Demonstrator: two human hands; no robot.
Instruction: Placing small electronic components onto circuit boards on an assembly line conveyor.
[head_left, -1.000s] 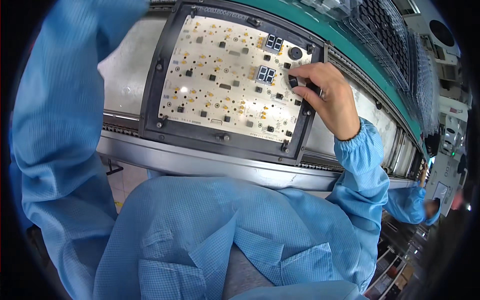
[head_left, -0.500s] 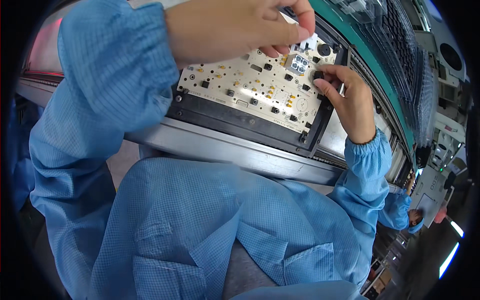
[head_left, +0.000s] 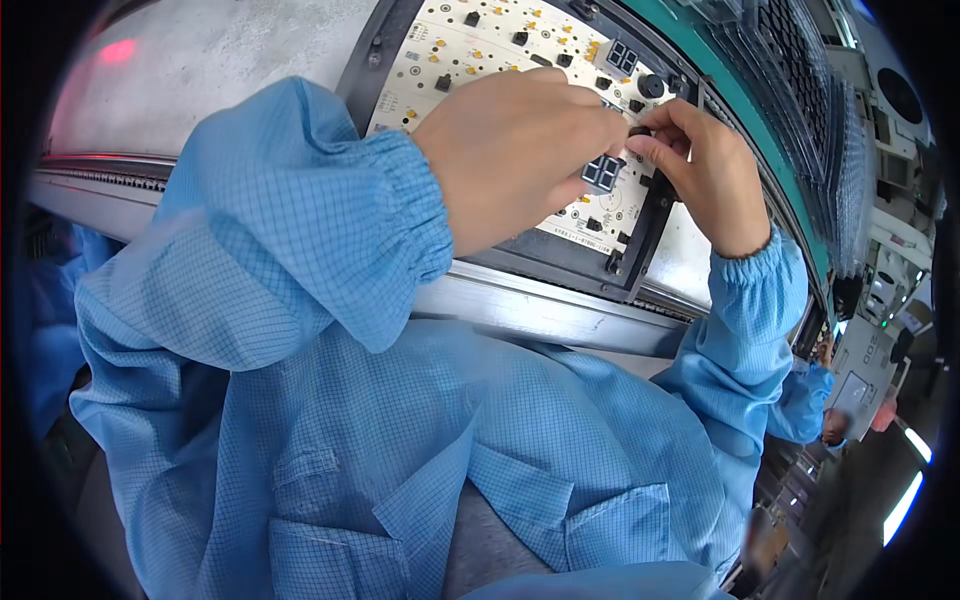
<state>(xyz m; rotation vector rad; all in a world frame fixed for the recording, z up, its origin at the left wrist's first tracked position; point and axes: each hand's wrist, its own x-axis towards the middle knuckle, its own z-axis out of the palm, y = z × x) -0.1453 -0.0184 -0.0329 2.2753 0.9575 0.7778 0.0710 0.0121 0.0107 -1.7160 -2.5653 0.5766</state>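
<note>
My left hand [head_left: 535,145] reaches across the pale circuit board [head_left: 425,60], its fingers closed around a small two-digit display module [head_left: 603,173]. The module is face up, with its grey housing against the thumb; its far side is hidden by the fingers. My right hand [head_left: 708,170] comes in from the right, thumb and forefinger pinched at a small black part [head_left: 638,131] near the board's right edge. Whether that part is fixed to the board cannot be seen. A second display module [head_left: 617,58] sits farther up, beside a round black buzzer [head_left: 651,86].
A dark frame [head_left: 365,65] borders the board, with a metal rail [head_left: 520,300] along its near side. Stacked clear plastic trays [head_left: 790,110] stand beyond a green strip at the right. A person in blue [head_left: 800,405] is at far right.
My left hand has come down and nearer over the board, now beside a display module. The board appears higher in view. My right hand keeps its pinch, shifted slightly up.
</note>
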